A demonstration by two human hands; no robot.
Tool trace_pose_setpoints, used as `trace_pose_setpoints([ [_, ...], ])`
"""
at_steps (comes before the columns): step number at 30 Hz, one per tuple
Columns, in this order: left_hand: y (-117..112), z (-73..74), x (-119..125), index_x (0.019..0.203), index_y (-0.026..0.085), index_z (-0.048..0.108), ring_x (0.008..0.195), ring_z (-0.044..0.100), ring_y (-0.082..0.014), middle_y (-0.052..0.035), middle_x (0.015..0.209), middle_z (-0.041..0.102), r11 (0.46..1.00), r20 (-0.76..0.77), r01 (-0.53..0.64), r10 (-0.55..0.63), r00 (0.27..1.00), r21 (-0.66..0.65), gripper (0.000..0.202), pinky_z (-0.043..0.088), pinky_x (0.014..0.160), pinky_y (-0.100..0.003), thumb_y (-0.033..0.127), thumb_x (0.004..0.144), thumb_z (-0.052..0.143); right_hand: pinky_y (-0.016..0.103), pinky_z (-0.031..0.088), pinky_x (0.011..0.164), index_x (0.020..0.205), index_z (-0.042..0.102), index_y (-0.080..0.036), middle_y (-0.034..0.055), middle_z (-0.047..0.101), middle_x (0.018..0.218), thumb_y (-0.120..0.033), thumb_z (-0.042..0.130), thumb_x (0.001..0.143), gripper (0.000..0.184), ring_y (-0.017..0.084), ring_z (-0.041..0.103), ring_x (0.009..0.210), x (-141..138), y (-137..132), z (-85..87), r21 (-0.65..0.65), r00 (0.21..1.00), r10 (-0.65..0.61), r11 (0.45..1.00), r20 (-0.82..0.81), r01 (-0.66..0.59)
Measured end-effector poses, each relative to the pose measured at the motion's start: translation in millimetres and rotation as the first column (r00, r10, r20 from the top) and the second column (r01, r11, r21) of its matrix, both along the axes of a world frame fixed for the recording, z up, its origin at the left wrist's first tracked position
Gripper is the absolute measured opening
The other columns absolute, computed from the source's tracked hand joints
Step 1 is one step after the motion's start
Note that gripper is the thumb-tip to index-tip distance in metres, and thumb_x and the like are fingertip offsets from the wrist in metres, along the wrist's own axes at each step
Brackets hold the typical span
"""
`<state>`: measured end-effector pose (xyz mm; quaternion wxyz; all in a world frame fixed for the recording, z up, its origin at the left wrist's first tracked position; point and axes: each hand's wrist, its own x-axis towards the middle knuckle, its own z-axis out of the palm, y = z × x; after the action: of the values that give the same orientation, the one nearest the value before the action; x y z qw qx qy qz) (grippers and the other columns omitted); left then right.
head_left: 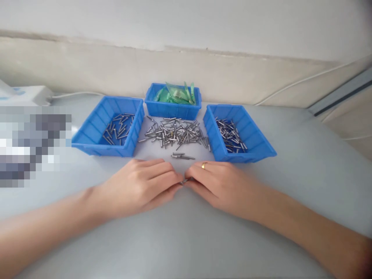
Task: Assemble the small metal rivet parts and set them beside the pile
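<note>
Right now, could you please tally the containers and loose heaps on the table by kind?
Blue plastic bins holding metal pins: 2, left and right
Blue plastic bin holding green plastic pieces: 1
Loose heap of metal pins on the table: 1
Total: 4

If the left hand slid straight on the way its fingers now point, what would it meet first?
The left hand points right, toward the right hand. It would meet the small metal pin pinched between both grips almost at once, then the right hand's fingertips.
</note>
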<state>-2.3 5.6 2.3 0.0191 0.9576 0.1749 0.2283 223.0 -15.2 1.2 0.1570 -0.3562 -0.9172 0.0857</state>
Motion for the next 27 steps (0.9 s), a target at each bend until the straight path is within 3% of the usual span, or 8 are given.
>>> trace_pose_setpoints([
  [6, 3.2, -1.1, 0.0, 0.078, 0.015, 0.059, 0.055, 0.046, -0.0123, 0.0013, 0.066, 0.051, 0.996, -0.079, -0.090, 0.090, 0.993, 0.002, 0.018, 0.035, 0.049, -0.026, 0.016, 0.092, 0.046, 0.029, 0.034, 0.054, 0.077, 0.056, -0.017, -0.0031, 0.053, 0.063, -0.018, 0.046, 0.097, 0.023, 0.013, 0.053, 0.057, -0.8, -3.2, -4.3, 0.147, 1.000, 0.013, 0.989, 0.014, -0.015],
  [15, 1.6, -1.8, -2.7, 0.078, 0.016, 0.059, 0.057, 0.048, -0.0132, 0.0009, 0.065, 0.052, 0.998, -0.132, -0.057, 0.058, 0.990, 0.007, 0.023, 0.036, 0.052, -0.027, 0.018, 0.094, 0.042, 0.028, 0.034, 0.051, 0.081, 0.063, -0.014, -0.0030, 0.053, 0.059, -0.018, 0.048, 0.097, 0.022, 0.012, 0.049, 0.053, -4.0, -4.4, -3.7, 0.319, 0.992, 0.093, 0.946, -0.089, -0.060],
  [23, -0.5, -1.2, -2.0, 0.085, 0.015, 0.059, 0.057, 0.051, -0.0110, 0.0012, 0.067, 0.055, 0.995, -0.018, -0.098, 0.098, 0.995, -0.015, 0.016, 0.038, 0.048, -0.024, 0.016, 0.093, 0.045, 0.026, 0.035, 0.053, 0.075, 0.058, -0.017, -0.0027, 0.054, 0.058, -0.021, 0.042, 0.099, 0.030, 0.012, 0.052, 0.054, -2.5, -2.6, -1.8, 0.194, 1.000, 0.004, 0.981, -0.004, -0.003],
  [27, -1.4, 1.3, -3.1, 0.093, 0.015, 0.058, 0.070, 0.059, -0.0103, -0.0020, 0.081, 0.063, 0.998, 0.029, -0.023, 0.024, 0.999, -0.053, 0.014, 0.046, 0.060, -0.021, 0.020, 0.097, 0.046, 0.026, 0.035, 0.053, 0.076, 0.059, -0.016, -0.0017, 0.055, 0.059, -0.019, 0.041, 0.099, 0.029, 0.012, 0.052, 0.054, -1.7, -1.4, -2.4, 0.161, 1.000, 0.020, 0.987, -0.016, -0.017],
])
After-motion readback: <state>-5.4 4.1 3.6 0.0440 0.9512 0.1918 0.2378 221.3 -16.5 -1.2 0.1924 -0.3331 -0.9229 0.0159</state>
